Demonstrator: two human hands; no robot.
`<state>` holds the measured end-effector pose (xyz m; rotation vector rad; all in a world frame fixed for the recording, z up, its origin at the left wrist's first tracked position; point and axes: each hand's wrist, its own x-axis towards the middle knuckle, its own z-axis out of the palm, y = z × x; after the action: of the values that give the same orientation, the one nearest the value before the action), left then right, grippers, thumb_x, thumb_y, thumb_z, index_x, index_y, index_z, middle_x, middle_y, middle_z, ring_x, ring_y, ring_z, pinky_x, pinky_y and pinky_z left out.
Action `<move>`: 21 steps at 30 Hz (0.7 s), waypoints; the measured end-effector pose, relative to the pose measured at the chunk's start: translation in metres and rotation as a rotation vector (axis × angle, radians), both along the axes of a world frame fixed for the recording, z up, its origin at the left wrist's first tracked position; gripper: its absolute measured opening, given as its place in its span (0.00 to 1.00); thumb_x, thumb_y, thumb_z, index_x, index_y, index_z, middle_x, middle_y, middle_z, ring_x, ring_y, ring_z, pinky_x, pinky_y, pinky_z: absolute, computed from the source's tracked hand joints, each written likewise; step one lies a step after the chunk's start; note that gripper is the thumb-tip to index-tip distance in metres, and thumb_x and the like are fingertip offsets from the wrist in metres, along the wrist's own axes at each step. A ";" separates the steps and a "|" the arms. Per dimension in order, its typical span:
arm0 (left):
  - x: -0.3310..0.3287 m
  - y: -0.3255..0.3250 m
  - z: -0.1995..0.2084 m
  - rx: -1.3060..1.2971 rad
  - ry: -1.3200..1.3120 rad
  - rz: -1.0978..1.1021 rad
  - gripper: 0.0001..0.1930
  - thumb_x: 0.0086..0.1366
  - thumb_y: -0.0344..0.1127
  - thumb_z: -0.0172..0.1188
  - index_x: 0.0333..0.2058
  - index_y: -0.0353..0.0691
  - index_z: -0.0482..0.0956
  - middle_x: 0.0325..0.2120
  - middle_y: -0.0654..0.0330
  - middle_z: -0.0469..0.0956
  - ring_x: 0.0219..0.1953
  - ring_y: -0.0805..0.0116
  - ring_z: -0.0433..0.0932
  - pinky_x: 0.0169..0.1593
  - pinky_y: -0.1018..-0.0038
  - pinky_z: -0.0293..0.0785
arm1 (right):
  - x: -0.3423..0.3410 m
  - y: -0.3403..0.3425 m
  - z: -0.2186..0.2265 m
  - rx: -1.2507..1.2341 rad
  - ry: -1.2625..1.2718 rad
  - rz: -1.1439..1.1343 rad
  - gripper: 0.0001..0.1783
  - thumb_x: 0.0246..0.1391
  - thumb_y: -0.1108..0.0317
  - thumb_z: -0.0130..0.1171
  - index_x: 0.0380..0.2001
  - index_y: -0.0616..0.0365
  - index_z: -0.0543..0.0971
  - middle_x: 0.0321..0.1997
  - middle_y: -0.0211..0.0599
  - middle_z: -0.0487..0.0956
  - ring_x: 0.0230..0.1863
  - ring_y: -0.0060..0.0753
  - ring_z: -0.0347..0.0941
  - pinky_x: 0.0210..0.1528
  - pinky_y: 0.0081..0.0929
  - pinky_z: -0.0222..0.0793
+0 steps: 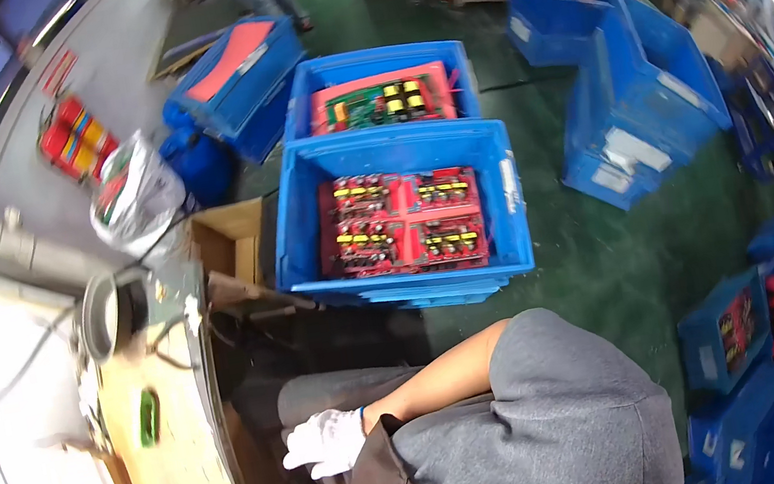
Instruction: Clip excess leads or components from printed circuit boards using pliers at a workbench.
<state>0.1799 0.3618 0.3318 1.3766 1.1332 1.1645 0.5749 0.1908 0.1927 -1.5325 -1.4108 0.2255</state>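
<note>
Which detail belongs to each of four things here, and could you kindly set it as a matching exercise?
1. Right hand
2. Red circuit boards
3. Green circuit board
4. Fire extinguishers

A. In the rear central blue crate
B. Toward the view's upper left
C. In a white glove
D. In the front central blue crate

Pairs: 1-C; 2-D; 3-A; 4-B

straight ahead, a bin with boards inside; directly behind, a second bin with another board in it. at left, a worktop with a small piece on top. between worktop and front bin, a box; beyond, a bag, then extinguishers. well apart at right, more bins. right of the worktop's near part, the right hand.
</note>
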 end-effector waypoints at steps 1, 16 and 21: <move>-0.014 -0.014 -0.005 -0.014 0.000 0.063 0.37 0.68 0.54 0.60 0.66 0.31 0.69 0.68 0.43 0.65 0.69 0.40 0.64 0.72 0.47 0.58 | -0.003 0.000 -0.001 -0.096 0.027 0.054 0.26 0.50 0.55 0.64 0.53 0.52 0.78 0.44 0.49 0.77 0.45 0.56 0.76 0.44 0.52 0.75; -0.227 -0.338 -0.202 -1.033 1.161 0.438 0.20 0.66 0.42 0.55 0.48 0.37 0.84 0.47 0.37 0.81 0.54 0.38 0.78 0.57 0.54 0.75 | 0.003 0.029 0.019 -0.230 -0.179 0.468 0.23 0.55 0.76 0.65 0.55 0.61 0.80 0.48 0.50 0.82 0.47 0.48 0.81 0.52 0.35 0.77; -0.249 -0.355 -0.229 -1.101 1.154 0.471 0.19 0.67 0.42 0.55 0.50 0.40 0.84 0.48 0.38 0.81 0.54 0.40 0.79 0.57 0.55 0.75 | -0.013 0.037 0.016 -0.240 -0.281 0.519 0.24 0.55 0.74 0.68 0.57 0.57 0.79 0.47 0.46 0.82 0.45 0.46 0.81 0.49 0.34 0.77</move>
<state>-0.0693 0.0068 0.1024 0.7884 2.4714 -0.2545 0.5620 0.2281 0.2090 -1.3959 -2.0580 0.5246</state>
